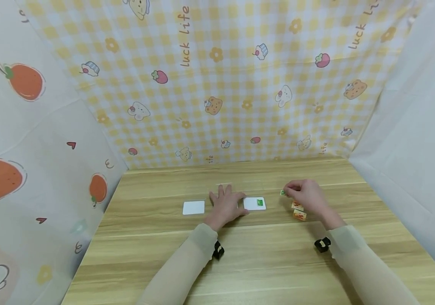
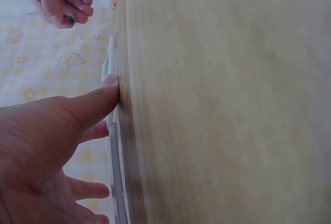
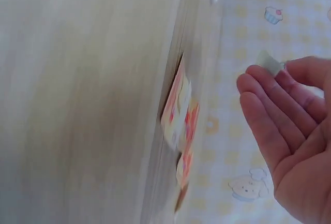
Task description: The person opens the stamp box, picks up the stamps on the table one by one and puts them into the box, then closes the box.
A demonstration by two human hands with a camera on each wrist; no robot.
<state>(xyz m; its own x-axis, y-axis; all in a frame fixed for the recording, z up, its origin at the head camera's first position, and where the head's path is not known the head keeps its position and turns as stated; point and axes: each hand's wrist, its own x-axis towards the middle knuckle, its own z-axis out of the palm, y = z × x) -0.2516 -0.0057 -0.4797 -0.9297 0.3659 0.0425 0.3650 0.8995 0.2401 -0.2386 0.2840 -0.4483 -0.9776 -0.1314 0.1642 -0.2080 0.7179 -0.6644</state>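
My left hand lies over the middle of the table with its fingers spread. Its thumb touches the near edge of a white card, which bears a small green square. Between thumb and fingertips, my right hand pinches a small, thin piece with a green picture; only its pale side shows in the right wrist view. Below that hand lie several small orange-patterned pieces, overlapping and partly hidden. My left hand covers whatever lies beneath its palm.
Another white card, with no picture on it, lies left of the left hand. Faint transparent edges show behind the cards. A wood-grain table runs back to a checked cloth, with pale cloths hanging on both sides.
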